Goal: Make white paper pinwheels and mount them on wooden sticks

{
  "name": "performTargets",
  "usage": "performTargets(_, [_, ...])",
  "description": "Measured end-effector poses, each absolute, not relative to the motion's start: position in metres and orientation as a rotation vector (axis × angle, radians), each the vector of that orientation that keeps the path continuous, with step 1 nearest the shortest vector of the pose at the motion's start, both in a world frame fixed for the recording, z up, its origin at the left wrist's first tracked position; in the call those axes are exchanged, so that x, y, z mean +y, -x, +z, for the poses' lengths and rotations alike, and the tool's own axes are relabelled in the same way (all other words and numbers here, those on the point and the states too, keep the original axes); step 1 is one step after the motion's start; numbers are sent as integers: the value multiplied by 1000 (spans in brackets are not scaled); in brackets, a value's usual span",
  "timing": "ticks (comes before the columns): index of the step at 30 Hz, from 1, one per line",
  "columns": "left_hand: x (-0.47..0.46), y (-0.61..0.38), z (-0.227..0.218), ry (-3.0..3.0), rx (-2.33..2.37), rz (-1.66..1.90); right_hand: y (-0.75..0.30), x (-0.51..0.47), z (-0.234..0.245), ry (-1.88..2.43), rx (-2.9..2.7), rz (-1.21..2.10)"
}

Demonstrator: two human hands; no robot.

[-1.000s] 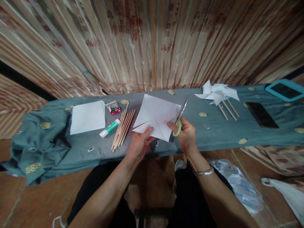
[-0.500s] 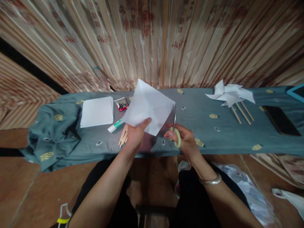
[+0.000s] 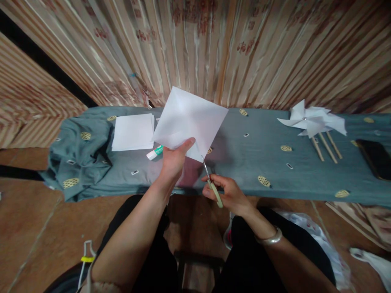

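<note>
A square white sheet of paper (image 3: 191,118) is pinched in my left hand (image 3: 175,158), thumb on top and the fingers hidden beneath. The sheet is held up above the table, one corner pointing toward me. My right hand (image 3: 226,191) grips scissors (image 3: 215,191) with pale green handles. Their metal blades reach the paper's near corner; whether they have cut into it I cannot tell. Left of the sheet lies a stack of white paper (image 3: 133,132). A glue stick (image 3: 155,152) with a green label shows partly from under the held sheet.
White paper pinwheels (image 3: 311,119) with wooden sticks lie at the right, beside a black phone (image 3: 374,158). The grey-green cloth (image 3: 262,134) covers the narrow table and bunches up at its left end. A pleated curtain (image 3: 207,53) hangs close behind.
The scissors have moved from the sheet's right corner to its near corner, and their handles have turned. The paper has rotated and now hides the small red box and the wooden sticks.
</note>
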State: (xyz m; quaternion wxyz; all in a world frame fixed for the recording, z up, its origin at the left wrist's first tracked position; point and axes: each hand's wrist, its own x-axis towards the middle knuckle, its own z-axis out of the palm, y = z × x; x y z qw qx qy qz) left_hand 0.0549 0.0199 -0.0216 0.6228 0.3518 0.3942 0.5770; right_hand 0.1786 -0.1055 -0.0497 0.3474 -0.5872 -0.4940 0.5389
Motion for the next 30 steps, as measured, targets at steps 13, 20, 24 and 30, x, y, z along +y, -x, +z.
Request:
performTargets(13, [16, -58, -35, -892, 900, 1306, -182, -101, -55, 1431, -1174, 1462])
performTargets(20, [14, -60, -40, -901, 934, 1287, -184, -101, -56, 1412, -1203, 1429])
performTargets(24, [14, -61, -39, -888, 929, 1290, -184, -101, -56, 1416, -1205, 1416])
performTargets(30, [14, -59, -35, -881, 941, 1263, -184, -102, -54, 1398, -1164, 1426])
